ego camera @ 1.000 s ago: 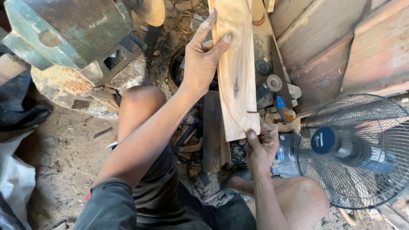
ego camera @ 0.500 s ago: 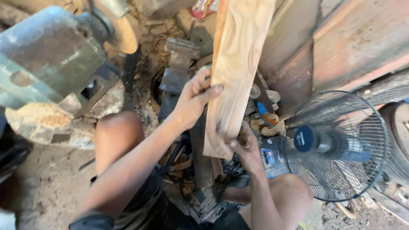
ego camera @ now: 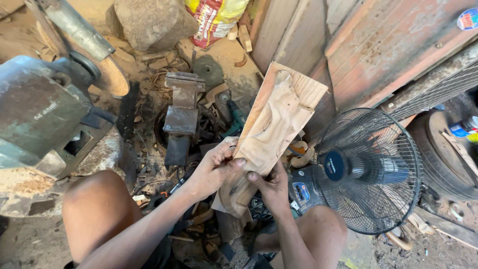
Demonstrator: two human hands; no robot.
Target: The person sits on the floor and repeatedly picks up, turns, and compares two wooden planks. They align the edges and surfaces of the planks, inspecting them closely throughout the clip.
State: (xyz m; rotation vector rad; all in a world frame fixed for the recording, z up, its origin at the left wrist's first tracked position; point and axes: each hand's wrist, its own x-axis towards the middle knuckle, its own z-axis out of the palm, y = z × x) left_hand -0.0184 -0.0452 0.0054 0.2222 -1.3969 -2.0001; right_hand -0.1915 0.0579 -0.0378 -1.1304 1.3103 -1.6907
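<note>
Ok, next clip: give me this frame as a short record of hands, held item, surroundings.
left hand: grips the board's lower left edge
right hand: grips the board's lower right edge, thumb on its face
board: pale wood, tilted up and away
fan: right of board, on the ground
vise: rusty, left of board
grinder: far left

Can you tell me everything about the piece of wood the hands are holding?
The wooden piece is a pale, flat board with a shape roughly carved into its face. Its far end is cut straight and shows a reddish edge. It tilts up and away, over the cluttered floor beside the fan. The left hand and right hand grip its near end, thumbs on top.
</note>
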